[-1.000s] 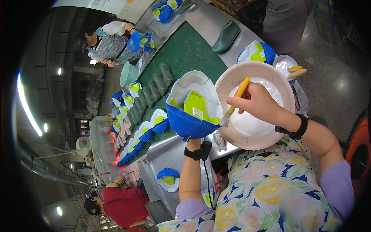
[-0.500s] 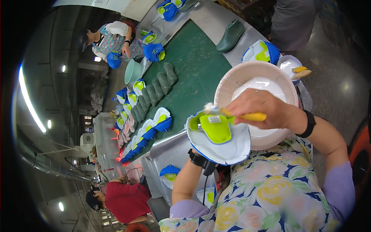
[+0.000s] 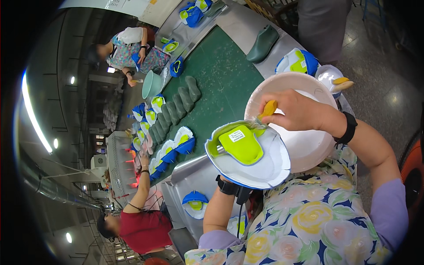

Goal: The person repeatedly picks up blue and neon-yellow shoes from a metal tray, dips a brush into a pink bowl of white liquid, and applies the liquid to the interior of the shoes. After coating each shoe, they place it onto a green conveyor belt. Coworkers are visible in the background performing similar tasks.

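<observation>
A shoe upper, white inside with a blue edge, is held up near my lap with its lining facing me. It has a lime-green tongue bearing a white label. My left hand supports it from underneath; the upper hides the fingers, and only the left wrist with its black strap shows. My right hand is closed round a brush with a yellow handle. The brush's head is down at the upper's far edge, mostly out of sight. Just beyond stands a pale pink basin with white content.
A green belt carries dark green shoe lasts and several uppers. One last lies on the metal edge, near another upper. A co-worker in red reaches over the belt; another sits by a mint bowl.
My right hand has drawn the brush rightward along the upper's far edge, its handle now pointing up. The upper has shifted slightly left. The co-worker in red has stretched an arm to the belt.
</observation>
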Available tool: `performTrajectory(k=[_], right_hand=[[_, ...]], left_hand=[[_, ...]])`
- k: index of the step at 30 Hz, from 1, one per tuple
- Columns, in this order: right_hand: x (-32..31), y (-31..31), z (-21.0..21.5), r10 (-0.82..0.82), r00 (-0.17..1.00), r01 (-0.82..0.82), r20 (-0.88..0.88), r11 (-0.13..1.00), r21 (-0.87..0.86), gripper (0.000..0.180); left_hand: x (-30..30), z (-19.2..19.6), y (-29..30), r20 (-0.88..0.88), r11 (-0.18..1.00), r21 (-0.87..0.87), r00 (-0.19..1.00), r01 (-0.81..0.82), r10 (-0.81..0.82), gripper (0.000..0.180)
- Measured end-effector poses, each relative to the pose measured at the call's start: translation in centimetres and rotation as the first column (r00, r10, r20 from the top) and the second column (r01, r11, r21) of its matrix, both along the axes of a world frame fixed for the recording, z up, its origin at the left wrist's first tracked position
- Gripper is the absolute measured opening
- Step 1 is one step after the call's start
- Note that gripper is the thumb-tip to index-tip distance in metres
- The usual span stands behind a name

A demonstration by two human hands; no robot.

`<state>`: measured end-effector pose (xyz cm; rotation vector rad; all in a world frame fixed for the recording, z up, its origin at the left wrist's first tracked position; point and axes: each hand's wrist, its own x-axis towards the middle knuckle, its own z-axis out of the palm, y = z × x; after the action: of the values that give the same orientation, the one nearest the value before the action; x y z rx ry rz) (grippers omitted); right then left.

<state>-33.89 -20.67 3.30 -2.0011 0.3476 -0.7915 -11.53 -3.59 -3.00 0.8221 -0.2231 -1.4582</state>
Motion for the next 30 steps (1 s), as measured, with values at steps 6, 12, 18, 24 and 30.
performTrajectory(k=[6, 12, 18, 24, 30], right_hand=[[-2.2, -1.1, 0.8, 0.049, 0.973, -0.035, -0.228, 0.997, 0.064, 0.021], [-0.8, 0.2, -0.1, 0.008, 0.98, 0.058, 0.198, 0.945, -0.323, 0.017], [-2.9, 1.2, -2.0, 0.124, 0.986, -0.156, -0.11, 0.922, -0.356, 0.018], [0.0, 0.9, -0.5, -0.183, 0.934, 0.233, 0.306, 0.963, -0.138, 0.024], [1.2, 0.6, -1.5, -0.287, 0.958, 0.287, -0.016, 0.958, 0.015, 0.017]], left_hand=[[0.7, 1.2, -0.4, 0.139, 0.995, 0.034, 0.985, 0.096, -0.1, 0.051], [0.7, 2.6, -2.1, 0.281, 0.992, -0.005, 0.952, 0.124, -0.117, 0.052], [1.9, 2.6, -2.5, 0.286, 0.998, -0.03, 0.957, 0.059, -0.048, 0.052], [0.7, 2.2, -2.7, 0.304, 0.998, -0.032, 0.952, 0.054, -0.042, 0.053], [2.6, 1.3, -1.7, 0.28, 0.996, -0.064, 0.957, -0.063, 0.078, 0.054]])
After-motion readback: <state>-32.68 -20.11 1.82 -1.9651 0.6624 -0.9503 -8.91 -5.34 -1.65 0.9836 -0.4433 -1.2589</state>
